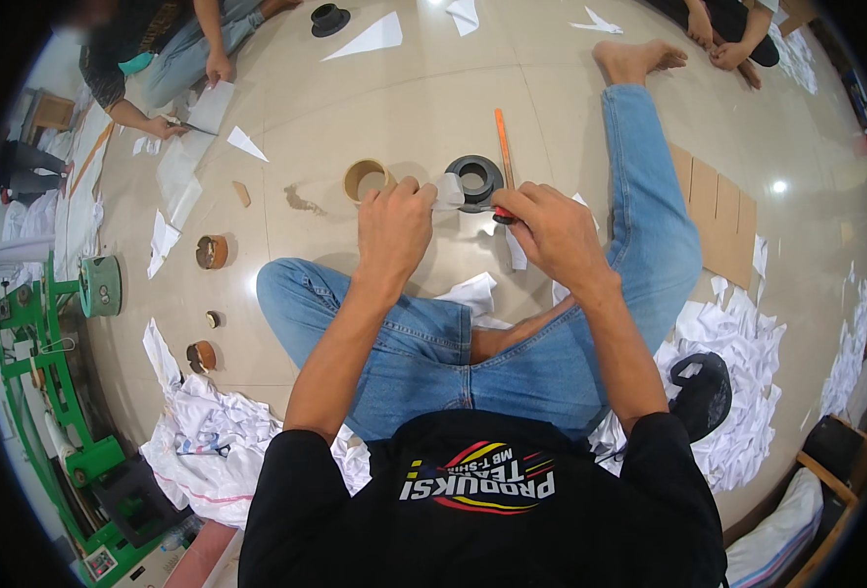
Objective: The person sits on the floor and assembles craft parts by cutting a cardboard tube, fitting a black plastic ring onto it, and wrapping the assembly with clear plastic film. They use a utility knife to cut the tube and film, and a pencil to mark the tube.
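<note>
I sit on the floor with both hands raised in front of me. My left hand pinches one end of a pale, see-through strip, which looks like tape. My right hand closes around a small tool with a red and black handle; its tip points toward the strip. Behind the strip, a dark grey flanged ring lies on the floor. A tan cardboard-like ring is just beyond my left hand. An orange stick lies to the right of the grey ring.
White cloth scraps heap at left and right. Flat cardboard lies past my right leg. Brown rings sit left of my knee. A green machine stands far left. At upper left, a person's hands hold scissors and white sheet.
</note>
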The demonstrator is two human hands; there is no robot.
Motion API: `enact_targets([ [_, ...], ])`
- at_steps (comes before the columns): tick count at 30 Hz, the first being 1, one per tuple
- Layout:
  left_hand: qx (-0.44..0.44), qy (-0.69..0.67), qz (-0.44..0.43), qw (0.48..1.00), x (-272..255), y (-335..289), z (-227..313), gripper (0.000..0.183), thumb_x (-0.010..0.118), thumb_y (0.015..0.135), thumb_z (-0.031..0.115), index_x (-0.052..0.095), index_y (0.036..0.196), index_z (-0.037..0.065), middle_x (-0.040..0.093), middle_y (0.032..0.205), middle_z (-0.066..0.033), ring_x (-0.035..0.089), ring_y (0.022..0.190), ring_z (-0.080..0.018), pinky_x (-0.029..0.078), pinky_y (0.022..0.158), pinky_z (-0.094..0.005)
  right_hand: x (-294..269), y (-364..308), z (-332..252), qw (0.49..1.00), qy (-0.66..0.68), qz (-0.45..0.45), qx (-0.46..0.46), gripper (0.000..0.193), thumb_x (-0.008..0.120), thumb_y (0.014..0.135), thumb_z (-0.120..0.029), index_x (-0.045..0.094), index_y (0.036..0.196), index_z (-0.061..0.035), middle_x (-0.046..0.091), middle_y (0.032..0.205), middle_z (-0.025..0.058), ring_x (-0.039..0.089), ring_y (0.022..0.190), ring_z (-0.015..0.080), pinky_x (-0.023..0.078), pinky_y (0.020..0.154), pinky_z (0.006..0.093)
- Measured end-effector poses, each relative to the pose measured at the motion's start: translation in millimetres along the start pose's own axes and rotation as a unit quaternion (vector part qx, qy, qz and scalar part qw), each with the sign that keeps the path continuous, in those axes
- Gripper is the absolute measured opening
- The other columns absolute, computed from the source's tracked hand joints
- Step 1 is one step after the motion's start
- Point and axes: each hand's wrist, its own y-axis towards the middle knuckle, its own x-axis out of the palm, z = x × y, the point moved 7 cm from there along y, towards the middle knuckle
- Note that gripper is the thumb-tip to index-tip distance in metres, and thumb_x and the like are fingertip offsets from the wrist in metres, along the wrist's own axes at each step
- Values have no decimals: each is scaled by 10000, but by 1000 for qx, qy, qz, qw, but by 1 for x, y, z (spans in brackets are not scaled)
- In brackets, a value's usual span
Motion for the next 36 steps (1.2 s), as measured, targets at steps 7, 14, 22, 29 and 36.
enact_targets([
  [7,21,14,12,1000,-9,-7,9,50,654,878,79,691,854,102,649,855,-75,679,860,-273,484,772,-430,18,-10,8,997,-69,13,-31,248,655,884,-55,717,1082,-192,596,864,6,633,792,217,510,687,389],
  [14,54,92,8,994,-15,-11,16,54,669,863,84,675,813,103,642,834,-79,679,818,-265,471,762,-406,18,-15,-6,990,-143,-15,11,245,669,907,-75,706,1128,-176,621,866,25,643,820,217,518,696,374],
  [22,87,127,-2,988,-11,-9,19,67,674,855,87,664,791,101,619,806,-79,655,762,-253,461,756,-401,23,-15,-5,982,-179,-59,16,245,670,927,-94,724,1153,-173,646,852,37,670,829,213,553,692,365],
  [29,83,95,1,992,-4,-19,13,39,644,874,67,668,863,97,632,859,-81,653,804,-256,448,738,-409,22,-26,11,981,-190,-32,12,241,670,891,-120,719,1111,-207,635,881,14,670,814,213,543,678,370],
  [36,129,84,12,988,-4,-19,24,7,662,871,96,659,872,102,613,858,-64,626,789,-236,446,755,-405,27,-21,4,982,-185,-33,7,220,679,900,-142,722,1097,-230,647,884,3,673,817,204,542,677,365],
])
